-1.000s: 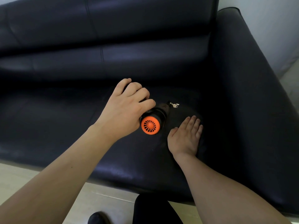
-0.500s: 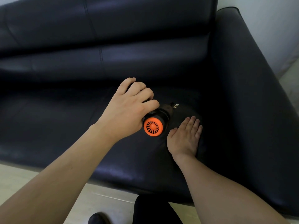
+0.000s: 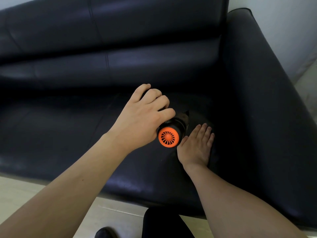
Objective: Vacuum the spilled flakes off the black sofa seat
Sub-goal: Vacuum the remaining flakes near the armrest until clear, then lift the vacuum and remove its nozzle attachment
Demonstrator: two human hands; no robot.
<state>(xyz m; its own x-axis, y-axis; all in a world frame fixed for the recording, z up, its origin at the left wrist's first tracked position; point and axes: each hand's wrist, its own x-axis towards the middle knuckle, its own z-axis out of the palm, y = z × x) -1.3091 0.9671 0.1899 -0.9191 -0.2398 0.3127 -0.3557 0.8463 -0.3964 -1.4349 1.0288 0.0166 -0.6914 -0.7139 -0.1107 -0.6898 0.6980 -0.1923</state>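
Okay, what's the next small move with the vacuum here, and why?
Probably lift the vacuum nozzle slightly to check the seat. The left hand grips it nozzle-down beside the flat right hand, and no flakes show around it, though some may hide beneath.

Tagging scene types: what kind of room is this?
Probably a living room or lounge, though an office waiting area is possible: a black leather sofa with a padded armrest, against a plain white wall, on a pale floor.

Left hand (image 3: 142,121) gripping handheld vacuum (image 3: 173,129), right hand (image 3: 195,146) flat on black sofa seat (image 3: 68,134)
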